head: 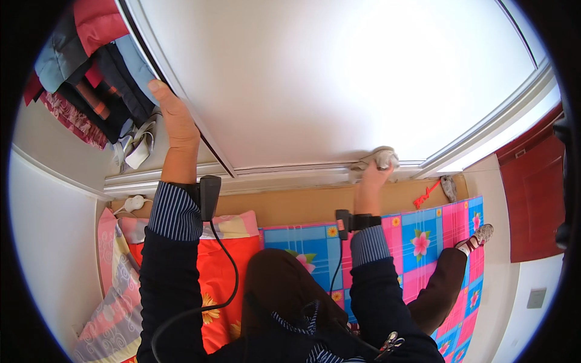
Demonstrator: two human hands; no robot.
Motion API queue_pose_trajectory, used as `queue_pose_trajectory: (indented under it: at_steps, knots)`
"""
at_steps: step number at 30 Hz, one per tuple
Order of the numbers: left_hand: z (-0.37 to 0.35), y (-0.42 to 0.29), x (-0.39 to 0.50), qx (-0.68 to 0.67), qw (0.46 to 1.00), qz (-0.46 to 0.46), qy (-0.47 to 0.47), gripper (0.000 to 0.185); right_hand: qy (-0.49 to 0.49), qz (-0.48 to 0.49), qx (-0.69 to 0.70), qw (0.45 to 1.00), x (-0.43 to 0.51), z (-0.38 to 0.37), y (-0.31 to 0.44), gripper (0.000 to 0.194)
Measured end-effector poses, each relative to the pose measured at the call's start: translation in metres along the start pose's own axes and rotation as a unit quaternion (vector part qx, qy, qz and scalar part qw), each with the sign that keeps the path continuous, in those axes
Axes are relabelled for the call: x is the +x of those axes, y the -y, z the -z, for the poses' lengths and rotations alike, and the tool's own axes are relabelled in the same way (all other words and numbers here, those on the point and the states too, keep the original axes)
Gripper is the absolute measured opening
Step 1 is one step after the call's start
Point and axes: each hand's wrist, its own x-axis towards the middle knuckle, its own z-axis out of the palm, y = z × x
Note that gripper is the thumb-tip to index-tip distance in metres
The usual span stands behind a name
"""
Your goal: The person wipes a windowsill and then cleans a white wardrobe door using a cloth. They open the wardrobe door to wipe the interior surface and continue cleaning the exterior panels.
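My left hand [174, 118] rests with its thumb up against the dark edge of a white sliding wardrobe door [290, 90], at the opening; whether its hidden fingers grip the edge cannot be told. My right hand [374, 179], slightly blurred, holds a crumpled light-grey cloth [379, 159] against the bottom frame of the door, near its right end. Left of the door, folded and hanging clothes [100, 77] show inside the wardrobe, with a white strapped item [138, 147] on its floor.
Below the door runs a brown ledge [290, 202] with a white plug-like device [135, 203], a red item [425, 195] and a grey bundle [449, 188]. A checked floral mat [420, 245] and red bedding [222, 272] lie under me. A dark red door [531, 195] stands at right.
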Motion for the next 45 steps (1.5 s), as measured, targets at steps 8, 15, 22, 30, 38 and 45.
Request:
queue_pose_trajectory:
  at_steps: [8, 15, 22, 30, 38, 45]
  knots:
    - [0.002, -0.001, -0.002, 0.027, 0.999, -0.023, -0.001, 0.086, 0.181, 0.057, -0.065, 0.980, -0.212, -0.083, -0.036, 0.046]
    - [-0.003, 0.003, -0.002, 0.034, 0.997, -0.056, -0.051, 0.066, 0.426, -0.059, -0.134, 0.893, -0.276, -0.089, -0.058, 0.046]
    - [0.002, 0.005, -0.001, 0.044, 0.998, -0.041, -0.010, 0.068, 0.116, -0.196, 0.060, 0.972, -0.147, -0.026, -0.021, 0.038]
    - [0.008, 0.000, -0.001, 0.057, 0.998, 0.012, 0.035, 0.095, 0.267, -0.281, -0.365, 0.847, -0.177, -0.062, -0.006, 0.053]
    - [0.006, 0.004, 0.002, 0.069, 0.998, -0.007, 0.007, 0.093, 0.181, -0.186, -0.048, 0.965, -0.297, -0.126, -0.040, 0.054]
    - [-0.002, 0.002, -0.005, 0.034, 0.999, -0.037, -0.007, 0.065, 0.371, -0.331, -0.007, 0.868, -0.244, -0.042, -0.036, 0.044]
